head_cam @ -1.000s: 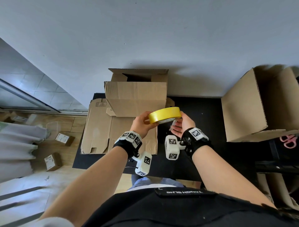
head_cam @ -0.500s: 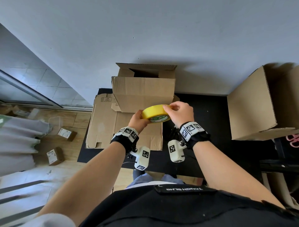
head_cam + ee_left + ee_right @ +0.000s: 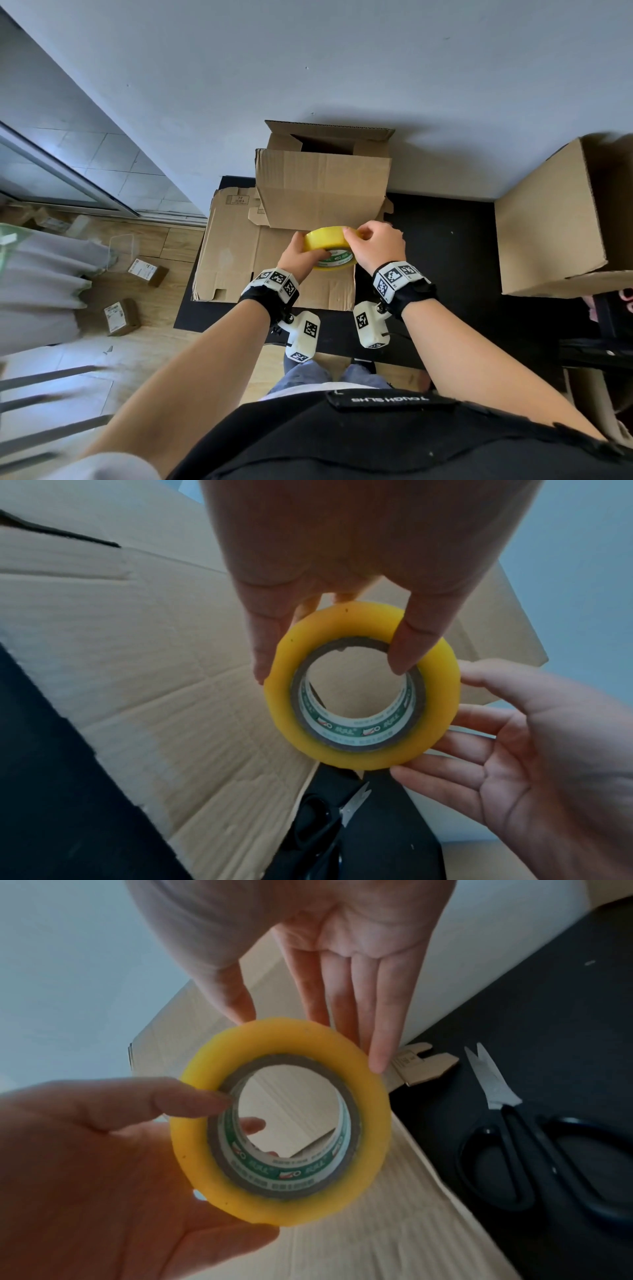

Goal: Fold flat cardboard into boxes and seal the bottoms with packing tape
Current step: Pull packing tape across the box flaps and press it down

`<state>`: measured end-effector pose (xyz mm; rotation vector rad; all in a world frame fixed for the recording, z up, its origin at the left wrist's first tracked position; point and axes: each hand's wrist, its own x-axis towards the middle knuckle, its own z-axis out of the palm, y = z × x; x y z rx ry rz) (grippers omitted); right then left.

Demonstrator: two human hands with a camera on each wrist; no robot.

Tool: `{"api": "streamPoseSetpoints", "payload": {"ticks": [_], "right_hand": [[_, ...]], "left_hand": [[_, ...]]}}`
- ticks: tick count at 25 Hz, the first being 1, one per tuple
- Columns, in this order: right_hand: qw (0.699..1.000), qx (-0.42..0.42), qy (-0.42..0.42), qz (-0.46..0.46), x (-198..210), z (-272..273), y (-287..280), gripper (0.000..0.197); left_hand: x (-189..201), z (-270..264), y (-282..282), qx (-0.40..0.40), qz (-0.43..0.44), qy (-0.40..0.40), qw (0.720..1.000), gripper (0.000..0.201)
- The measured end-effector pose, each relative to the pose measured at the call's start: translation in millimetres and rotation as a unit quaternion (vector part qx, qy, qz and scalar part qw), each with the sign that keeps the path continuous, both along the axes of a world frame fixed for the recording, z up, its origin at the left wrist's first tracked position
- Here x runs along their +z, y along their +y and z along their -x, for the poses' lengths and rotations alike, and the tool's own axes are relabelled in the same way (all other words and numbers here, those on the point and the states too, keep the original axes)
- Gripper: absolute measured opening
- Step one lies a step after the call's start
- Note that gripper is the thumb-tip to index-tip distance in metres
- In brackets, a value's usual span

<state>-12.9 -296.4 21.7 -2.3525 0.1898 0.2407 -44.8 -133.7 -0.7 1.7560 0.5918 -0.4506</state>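
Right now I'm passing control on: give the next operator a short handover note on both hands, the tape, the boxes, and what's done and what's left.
Left hand: grips the yellow tape roll, thumb over the core edge, one finger through the hole.
Right hand: fingers curled on the roll's far rim, apparently feeling for the tape end.
Roll is held in the air above the flat cardboard on the black table.
One folded box stands behind it, top flaps open; whether its bottom is taped cannot be seen.
Scissors lie on the table to the right.
No tape is pulled out yet.
Left: free the end, tape the bottom seam, cut.
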Motion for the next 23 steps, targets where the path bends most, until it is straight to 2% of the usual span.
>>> {"api": "streamPoseSetpoints", "payload": {"ticks": [3,6,7,9,11,13,15,17,19,21,23], "right_hand": [[1.000,0.013,0.021,-0.008,-10.8,5.0,11.6,0.042],[1.000,0.021,0.018,0.003,-15.9,10.3,24.2,0.048],[1.000,0.018,0.015,0.008,-16.0,10.3,26.6,0.050],[0.999,0.020,0.013,0.024,-15.9,9.6,28.5,0.053],[0.998,0.033,0.010,0.050,-13.5,10.8,29.8,0.049],[0.998,0.045,0.006,0.045,-13.6,12.7,31.6,0.042],[0.996,0.086,-0.020,0.032,-17.0,14.0,33.5,0.034],[0.988,0.142,-0.057,0.004,-21.8,13.5,34.8,0.026],[0.987,0.153,-0.009,-0.055,-20.8,13.9,37.7,0.021],[0.984,0.142,0.060,-0.090,-21.1,14.3,42.6,0.017],[0.980,0.119,0.095,-0.125,-23.4,12.3,47.1,0.015]], "left_hand": [[-6.1,7.1,7.4,0.009,0.007,0.015,1.000,0.056],[-10.3,15.4,11.8,0.069,0.089,0.003,0.994,0.082],[-10.2,17.4,12.0,0.088,0.110,-0.005,0.990,0.084],[-8.2,19.4,10.3,0.110,0.110,-0.009,0.988,0.070],[-7.0,17.7,9.0,0.093,0.025,-0.016,0.995,0.052],[-9.9,14.5,9.3,0.067,-0.065,-0.078,0.993,0.039],[-9.9,11.1,8.7,0.034,-0.103,-0.152,0.982,0.028],[-9.9,8.9,10.3,0.009,-0.124,-0.178,0.976,0.027],[-9.9,9.2,14.0,0.013,-0.107,-0.171,0.979,0.027],[-13.1,10.5,19.3,0.004,-0.090,-0.159,0.983,0.027],[-17.7,10.8,24.8,-0.011,-0.081,-0.152,0.985,0.027]]}}
